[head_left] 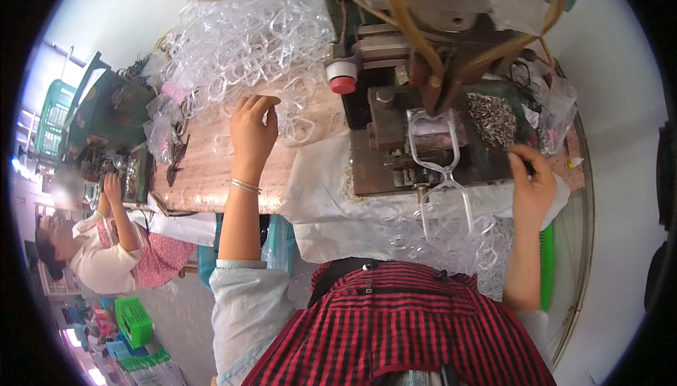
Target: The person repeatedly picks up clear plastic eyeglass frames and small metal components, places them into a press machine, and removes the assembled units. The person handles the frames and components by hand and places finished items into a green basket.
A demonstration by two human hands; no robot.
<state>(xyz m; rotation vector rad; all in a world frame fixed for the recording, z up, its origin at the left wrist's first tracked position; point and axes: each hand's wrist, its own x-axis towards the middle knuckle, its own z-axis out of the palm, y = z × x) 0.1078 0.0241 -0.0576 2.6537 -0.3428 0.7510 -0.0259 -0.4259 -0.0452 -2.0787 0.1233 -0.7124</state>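
Observation:
A clear plastic eyeglass frame (447, 172) rests on the metal bed of a press-like machine (367, 164), its upper lens rim under the machine's pointed tip and its lower part hanging over the front edge. My right hand (534, 183) is just right of the bed, thumb and forefinger pinched together beside a heap of tiny metal pieces (492, 119); anything between the fingertips is too small to make out. Over the wooden table, my left hand (252, 136) hovers with loosely bent fingers and nothing visible in it, near a large pile of clear eyeglass frames (247, 47).
A red push button (343, 86) juts from the machine's left side. White cloth (321, 178) covers the table's front edge, with more clear frames (486, 241) below it. Another person (106, 262) works at a green machine (106, 114) on the left. A green crate (134, 321) stands behind.

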